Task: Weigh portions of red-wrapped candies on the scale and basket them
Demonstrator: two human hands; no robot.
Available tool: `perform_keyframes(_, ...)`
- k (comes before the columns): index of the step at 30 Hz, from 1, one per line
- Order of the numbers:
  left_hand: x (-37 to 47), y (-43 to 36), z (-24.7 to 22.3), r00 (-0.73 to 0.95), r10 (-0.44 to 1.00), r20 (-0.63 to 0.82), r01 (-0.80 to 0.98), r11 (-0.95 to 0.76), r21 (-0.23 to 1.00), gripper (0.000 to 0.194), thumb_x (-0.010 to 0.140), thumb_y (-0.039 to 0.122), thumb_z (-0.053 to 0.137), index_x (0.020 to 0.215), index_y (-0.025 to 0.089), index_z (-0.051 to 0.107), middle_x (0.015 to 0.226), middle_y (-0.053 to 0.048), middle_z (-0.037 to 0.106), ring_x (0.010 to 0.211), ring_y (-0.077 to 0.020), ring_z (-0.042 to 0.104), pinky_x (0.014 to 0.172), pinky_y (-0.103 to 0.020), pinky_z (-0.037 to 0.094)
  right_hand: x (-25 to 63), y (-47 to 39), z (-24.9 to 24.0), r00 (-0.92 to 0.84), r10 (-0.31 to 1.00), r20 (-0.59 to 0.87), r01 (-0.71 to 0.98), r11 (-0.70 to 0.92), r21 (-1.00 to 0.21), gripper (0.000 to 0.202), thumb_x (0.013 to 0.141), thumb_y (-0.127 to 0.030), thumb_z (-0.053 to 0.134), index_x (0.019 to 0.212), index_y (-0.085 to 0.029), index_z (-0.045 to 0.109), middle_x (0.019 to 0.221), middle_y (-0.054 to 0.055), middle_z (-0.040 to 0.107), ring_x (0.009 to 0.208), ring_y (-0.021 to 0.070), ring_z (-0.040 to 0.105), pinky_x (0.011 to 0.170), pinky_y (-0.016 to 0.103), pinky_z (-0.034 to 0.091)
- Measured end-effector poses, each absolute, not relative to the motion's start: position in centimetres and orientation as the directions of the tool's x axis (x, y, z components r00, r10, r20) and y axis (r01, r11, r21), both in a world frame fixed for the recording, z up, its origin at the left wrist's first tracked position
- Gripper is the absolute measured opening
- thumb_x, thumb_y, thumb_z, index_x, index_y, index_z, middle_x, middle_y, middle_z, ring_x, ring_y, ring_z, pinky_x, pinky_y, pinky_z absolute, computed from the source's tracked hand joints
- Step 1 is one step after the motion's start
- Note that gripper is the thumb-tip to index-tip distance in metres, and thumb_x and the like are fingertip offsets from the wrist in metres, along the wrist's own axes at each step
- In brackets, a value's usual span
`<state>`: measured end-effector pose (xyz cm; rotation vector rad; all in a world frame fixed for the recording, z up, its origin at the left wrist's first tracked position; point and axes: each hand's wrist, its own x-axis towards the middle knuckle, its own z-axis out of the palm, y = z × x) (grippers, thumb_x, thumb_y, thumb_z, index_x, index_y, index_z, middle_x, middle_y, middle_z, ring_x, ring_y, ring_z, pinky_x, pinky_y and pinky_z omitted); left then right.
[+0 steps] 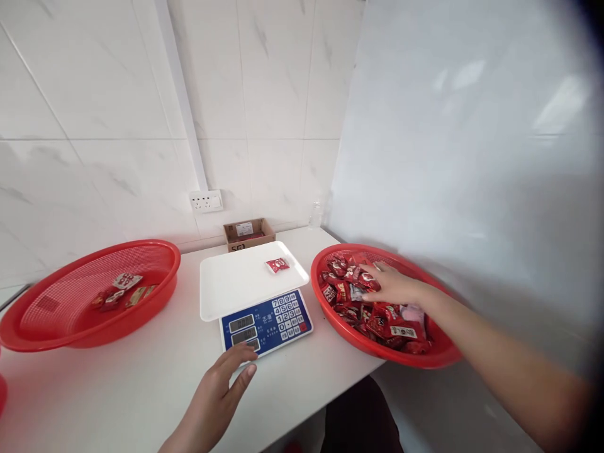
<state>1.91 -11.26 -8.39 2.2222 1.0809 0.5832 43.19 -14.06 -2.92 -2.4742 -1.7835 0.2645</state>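
Head view: scale (pixel 271 321) on tabletop (pixel 141 377); single packet (pixel 277 265) on scale tray (pixel 243 283). Left hand (pixel 219 385) at scale's front edge, half-open, empty. Right hand (pixel 396 285) on packets (pixel 401 330) in basket (pixel 406 360) right of scale; grip cannot be determined.

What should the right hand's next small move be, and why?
Probably close the right hand on one of the red packets: it sits among them in the right basket, and the white scale tray has room beside its lone packet.
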Motion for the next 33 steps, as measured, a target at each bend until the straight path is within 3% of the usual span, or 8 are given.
perform_keyframes(4, 3.2, -11.6, -8.5, 0.605, 0.788, 0.112, 0.516, -0.495, 0.699, 0.029, 0.086, 0.043, 0.043, 0.103, 0.030, 0.063, 0.116, -0.003, 0.062, 0.108, -0.0221, 0.057, 0.089, -0.034, 0.049, 44.1, -16.5, -5.3, 0.394, 0.904, -0.169, 0.903, -0.414, -0.113, 0.086, 0.068, -0.040, 0.063, 0.142, -0.021, 0.024, 0.143, 0.016, 0.033, 0.123, 0.0340, 0.042, 0.095, 0.041, 0.037)
perform_keyframes(10, 5.1, -12.3, -8.6, 0.662, 0.743, 0.104, 0.480, -0.526, 0.701, 0.028, 0.085, 0.042, 0.045, 0.104, 0.031, 0.063, 0.114, -0.002, 0.063, 0.107, -0.0225, 0.057, 0.089, -0.034, 0.049, 44.1, -16.7, -5.1, 0.414, 0.908, 0.063, 0.898, -0.396, -0.192, 0.042, 0.074, -0.026, 0.051, 0.115, -0.027, 0.057, 0.111, 0.005, 0.063, 0.101, 0.0241, 0.059, 0.081, 0.033, 0.045)
perform_keyframes(14, 5.3, -12.3, -8.5, 0.665, 0.739, 0.106, 0.470, -0.525, 0.709, 0.027, 0.084, 0.042, 0.046, 0.102, 0.031, 0.063, 0.110, -0.002, 0.065, 0.102, -0.0216, 0.060, 0.086, -0.031, 0.050, 44.7, -16.5, -3.2, 0.540, 0.831, 0.135, 0.776, -0.429, -0.461, 0.034, 0.072, -0.031, 0.055, 0.105, -0.026, 0.059, 0.103, 0.002, 0.067, 0.092, 0.0224, 0.062, 0.074, 0.031, 0.048)
perform_keyframes(18, 5.3, -12.4, -7.8, 0.658, 0.748, 0.085, 0.429, -0.465, 0.774, 0.026, 0.084, 0.042, 0.047, 0.102, 0.031, 0.063, 0.111, -0.002, 0.064, 0.104, -0.0223, 0.059, 0.087, -0.033, 0.050, 43.8, -16.5, -0.6, 0.627, 0.778, 0.028, 0.475, -0.354, -0.806, 0.037, 0.071, -0.038, 0.056, 0.105, -0.023, 0.056, 0.094, 0.005, 0.067, 0.076, 0.0191, 0.063, 0.053, 0.026, 0.047)
perform_keyframes(21, 6.0, -12.3, -6.7, 0.653, 0.756, 0.034, 0.318, -0.315, 0.894, 0.033, 0.083, 0.046, 0.050, 0.110, 0.030, 0.059, 0.113, -0.004, 0.062, 0.107, -0.0228, 0.056, 0.090, -0.036, 0.047, 41.3, -16.5, 1.3, 0.541, 0.839, -0.063, 0.239, -0.225, -0.945, 0.036, 0.069, -0.036, 0.061, 0.101, -0.023, 0.055, 0.088, 0.004, 0.066, 0.067, 0.0156, 0.061, 0.044, 0.021, 0.043)
perform_keyframes(24, 7.5, -11.7, -4.8, 0.674, 0.738, -0.020, 0.071, -0.038, 0.997, 0.049, 0.083, 0.050, 0.049, 0.126, 0.026, 0.044, 0.115, -0.009, 0.058, 0.102, -0.0208, 0.057, 0.087, -0.038, 0.049, 37.1, -16.0, 2.4, 0.356, 0.931, -0.085, 0.205, -0.167, -0.964, 0.036, 0.068, -0.034, 0.063, 0.102, -0.024, 0.057, 0.084, 0.003, 0.065, 0.065, 0.0140, 0.060, 0.044, 0.020, 0.041)
perform_keyframes(28, 9.7, -9.6, -2.3, 0.682, 0.722, -0.119, -0.167, 0.313, 0.935, 0.054, 0.084, 0.050, 0.049, 0.131, 0.029, 0.034, 0.114, -0.010, 0.055, 0.084, -0.0165, 0.062, 0.072, -0.036, 0.054, 30.7, -14.7, 2.6, 0.040, 0.994, -0.103, 0.436, -0.111, -0.893, 0.037, 0.069, -0.034, 0.061, 0.106, -0.025, 0.059, 0.093, 0.003, 0.065, 0.071, 0.0155, 0.060, 0.048, 0.022, 0.045)
perform_keyframes(33, 9.7, -5.4, -1.3, 0.577, 0.809, -0.114, -0.204, 0.277, 0.939, 0.021, 0.082, 0.029, 0.056, 0.099, 0.017, 0.052, 0.076, -0.002, 0.059, 0.064, -0.0106, 0.059, 0.062, -0.025, 0.050, 26.7, -11.8, 1.7, -0.086, 0.996, -0.014, 0.595, 0.040, -0.803, 0.033, 0.071, -0.030, 0.060, 0.104, -0.028, 0.060, 0.092, 0.000, 0.065, 0.076, 0.0154, 0.060, 0.058, 0.024, 0.048)
